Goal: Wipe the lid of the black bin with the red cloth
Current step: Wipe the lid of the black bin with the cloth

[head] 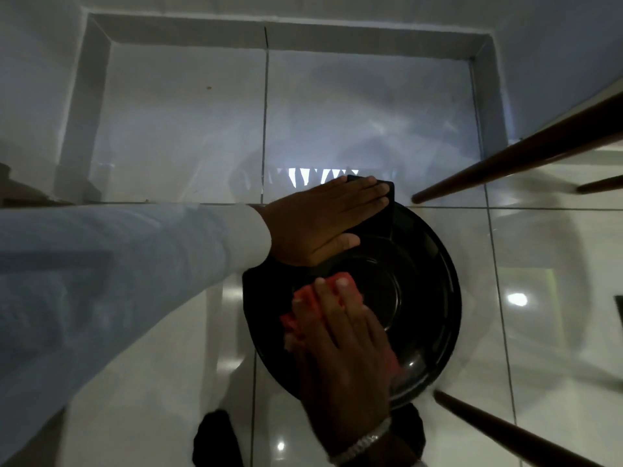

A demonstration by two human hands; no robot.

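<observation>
I look straight down on the round glossy lid of the black bin, which stands on the tiled floor. My left hand lies flat, fingers together, on the lid's far edge by its hinge tab and holds nothing. My right hand presses the crumpled red cloth onto the left part of the lid. The cloth shows around my fingers and a bit of it at my wrist's right side. A metal bracelet circles my right wrist.
Two dark wooden legs flank the bin: one slants in from the upper right, another from the lower right. A pale raised frame borders floor tiles ahead. My dark foot stands beside the bin.
</observation>
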